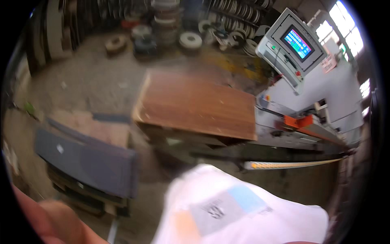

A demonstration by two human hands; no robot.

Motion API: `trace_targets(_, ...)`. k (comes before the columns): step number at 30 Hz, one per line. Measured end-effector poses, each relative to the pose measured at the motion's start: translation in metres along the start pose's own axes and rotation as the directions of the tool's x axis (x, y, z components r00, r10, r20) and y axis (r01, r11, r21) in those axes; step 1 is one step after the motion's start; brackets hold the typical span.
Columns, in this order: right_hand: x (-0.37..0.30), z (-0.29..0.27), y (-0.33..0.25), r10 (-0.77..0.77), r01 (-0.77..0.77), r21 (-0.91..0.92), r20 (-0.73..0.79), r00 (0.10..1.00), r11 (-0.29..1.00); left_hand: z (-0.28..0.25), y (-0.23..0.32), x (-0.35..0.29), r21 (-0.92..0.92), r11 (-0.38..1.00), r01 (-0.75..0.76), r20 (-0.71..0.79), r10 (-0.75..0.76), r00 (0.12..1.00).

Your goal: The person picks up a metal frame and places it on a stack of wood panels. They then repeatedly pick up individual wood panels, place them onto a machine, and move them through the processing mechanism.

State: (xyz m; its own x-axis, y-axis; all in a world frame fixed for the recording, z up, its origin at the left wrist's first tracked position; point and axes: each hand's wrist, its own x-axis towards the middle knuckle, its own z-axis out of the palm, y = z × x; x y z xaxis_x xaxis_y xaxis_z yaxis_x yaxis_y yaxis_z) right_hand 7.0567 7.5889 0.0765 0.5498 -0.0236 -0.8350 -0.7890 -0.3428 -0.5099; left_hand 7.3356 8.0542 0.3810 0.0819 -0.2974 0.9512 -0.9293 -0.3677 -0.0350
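At the lower left edge my left arm [65, 223] shows as bare, blurred skin, and the fingers cannot be made out. It is nearest to a stack of dark grey panels [89, 164] on a low support, the top one bearing a small white label [60, 148]. The white cloth of a shirt [239, 203] with a coloured print fills the lower middle. My right hand is out of sight; only a thin strip of skin shows at the bottom edge. Ahead is a brown wood-topped table or box [199, 105], touched by neither hand.
On the right a grey machine [337, 105] carries a tilted control panel [292, 49] with a lit screen. An orange bracket [298, 123] and a scale-marked rail [292, 164] project near it. Edge-band rolls [190, 40] stand on the floor behind; upright boards [50, 34] lean at far left.
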Motion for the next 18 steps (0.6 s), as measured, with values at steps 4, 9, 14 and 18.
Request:
trace_targets(4, -0.008, -0.009, -0.033, -0.077, 0.078, 0.023, -0.028, 0.997, 0.997, -0.019, 0.009, 0.049, -0.033, 0.999, -0.038, 0.008, 0.039, 0.999)
trace_targets(9, 0.064, -0.066, -0.11, -0.161, 0.199, -0.172, 0.211, 0.964, 0.965, -0.046, 0.073, 0.064, 0.218, 0.975, 0.05, -0.103, -0.028, 0.994)
trace_targets(14, 0.048, -0.063, -0.071, -0.181, 0.188, -0.091, 0.076, 0.981, 0.978, -0.041, 0.07, 0.036, 0.205, 0.976, -0.07, -0.196, 0.111, 0.974)
trace_targets(18, 0.064, -0.075, -0.056, -0.028, 0.061, -0.139, 0.23, 0.973, 0.988, -0.017, 0.074, 0.028, 0.259, 0.963, 0.072, -0.091, -0.049, 0.995)
